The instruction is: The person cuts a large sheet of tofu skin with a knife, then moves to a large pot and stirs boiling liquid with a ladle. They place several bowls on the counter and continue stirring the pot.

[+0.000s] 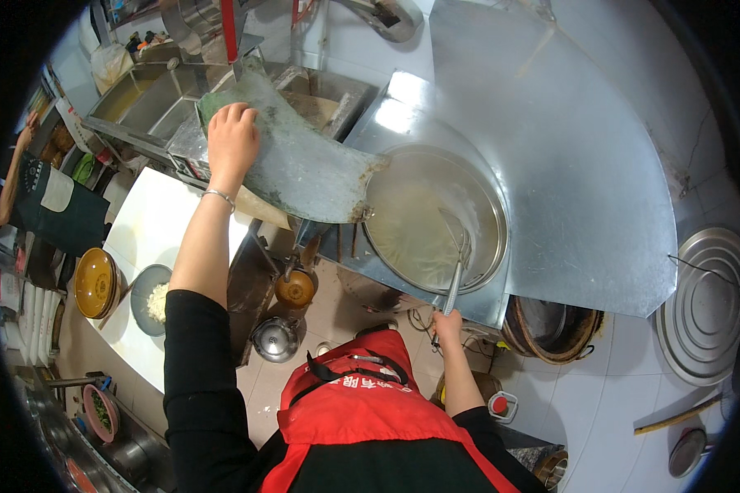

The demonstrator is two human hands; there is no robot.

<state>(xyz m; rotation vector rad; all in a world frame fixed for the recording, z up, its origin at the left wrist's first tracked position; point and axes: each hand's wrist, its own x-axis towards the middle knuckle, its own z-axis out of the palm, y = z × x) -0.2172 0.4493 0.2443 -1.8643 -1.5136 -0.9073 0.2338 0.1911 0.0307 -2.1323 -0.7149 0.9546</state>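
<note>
My left hand [232, 135] grips the far edge of a curved, worn sheet-metal panel [302, 160], stained greenish, whose right end reaches the rim of a large round pot. Steam and cloudy liquid with pale strips, perhaps noodles, fill the pot [503, 240], which is set into a metal counter. My right hand [448, 328] is closed on the handle of a metal strainer [456, 277]; its wire head dips into the liquid at the pot's right side. What lies under the panel is hidden.
Stainless basins [160, 101] stand behind at left. A white table [129, 215] bears brown bowls [95, 282] and a grey bowl [140, 300] of pale food. A large metal sheet [567, 154] shields the right. Another person [55, 203] stands far left. A kettle [275, 339] is on the floor.
</note>
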